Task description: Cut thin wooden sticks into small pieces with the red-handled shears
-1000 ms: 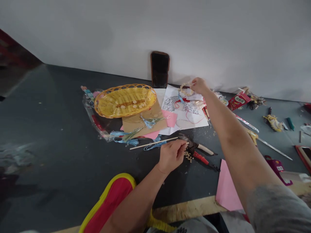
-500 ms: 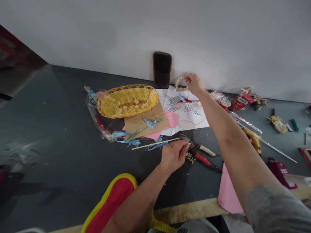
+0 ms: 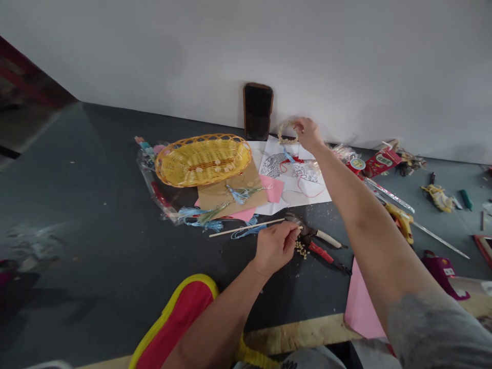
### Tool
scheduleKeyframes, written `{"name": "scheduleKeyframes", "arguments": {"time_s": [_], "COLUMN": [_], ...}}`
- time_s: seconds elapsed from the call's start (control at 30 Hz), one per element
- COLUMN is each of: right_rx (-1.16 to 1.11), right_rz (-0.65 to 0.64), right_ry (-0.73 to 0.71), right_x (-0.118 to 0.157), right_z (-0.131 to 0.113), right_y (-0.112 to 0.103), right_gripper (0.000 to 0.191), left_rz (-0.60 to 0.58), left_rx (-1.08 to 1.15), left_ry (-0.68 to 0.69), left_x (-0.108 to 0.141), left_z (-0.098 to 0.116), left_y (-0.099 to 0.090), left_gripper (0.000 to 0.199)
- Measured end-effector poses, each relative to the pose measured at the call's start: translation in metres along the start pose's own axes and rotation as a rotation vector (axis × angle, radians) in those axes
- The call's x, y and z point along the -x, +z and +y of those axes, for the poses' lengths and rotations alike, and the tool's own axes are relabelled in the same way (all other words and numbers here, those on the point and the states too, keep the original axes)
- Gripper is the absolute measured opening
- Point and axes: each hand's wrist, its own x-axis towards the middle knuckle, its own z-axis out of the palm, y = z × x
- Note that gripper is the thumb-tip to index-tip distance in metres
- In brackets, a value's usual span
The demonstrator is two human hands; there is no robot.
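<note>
My right hand (image 3: 308,134) is raised near the wall, its fingers closed on a pale beaded ring (image 3: 286,134) with a blue tassel under it. Lower down, my left hand (image 3: 274,247) pinches something small at its fingertips, too small to make out. A thin pale stick (image 3: 246,227) lies just beyond the left hand. Small beige pieces (image 3: 302,249) are scattered right beside that hand, next to pliers (image 3: 321,252) with one red handle. Behind the ring and below it lies a printed white sheet (image 3: 277,165) with red thread.
A yellow woven basket (image 3: 207,159) holds a few small pieces. A phone (image 3: 258,111) leans on the wall. Blue tassels (image 3: 240,193) rest on brown card. To the right are a yellow glue gun (image 3: 400,221), a red box (image 3: 382,161) and pink paper (image 3: 361,302).
Both hands keep nearly the same places and grips. The whole view has shifted very slightly, and the ring looks slightly more blurred.
</note>
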Motion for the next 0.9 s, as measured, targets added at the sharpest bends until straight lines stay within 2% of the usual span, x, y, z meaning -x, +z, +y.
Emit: {"name": "scheduleKeyframes", "arguments": {"time_s": [0.17, 0.3, 0.47, 0.53, 0.73, 0.9], "right_rx": [-0.003, 0.008, 0.096, 0.116, 0.11, 0.048], "right_rz": [0.008, 0.037, 0.029, 0.018, 0.022, 0.057], "right_ry": [-0.001, 0.027, 0.252, 0.295, 0.325, 0.225], "right_x": [-0.002, 0.008, 0.021, 0.022, 0.017, 0.014], "right_z": [-0.006, -0.011, -0.012, -0.01, -0.004, 0.0], "right_y": [-0.005, -0.011, -0.018, -0.018, -0.009, -0.002], "right_gripper": [0.033, 0.033, 0.022, 0.02, 0.018, 0.02], "left_rz": [-0.007, -0.008, -0.01, -0.012, -0.001, -0.02], "left_rx": [0.006, 0.0, 0.011, 0.014, 0.012, 0.016], "left_ry": [-0.007, -0.013, -0.023, -0.024, -0.018, -0.038], "left_x": [0.001, 0.001, 0.001, 0.001, 0.001, 0.001], "left_z": [-0.001, -0.002, -0.001, -0.001, -0.002, -0.002], "left_y": [0.0, 0.0, 0.0, 0.0, 0.001, 0.001], "left_gripper": [0.014, 0.014, 0.015, 0.015, 0.014, 0.015]}}
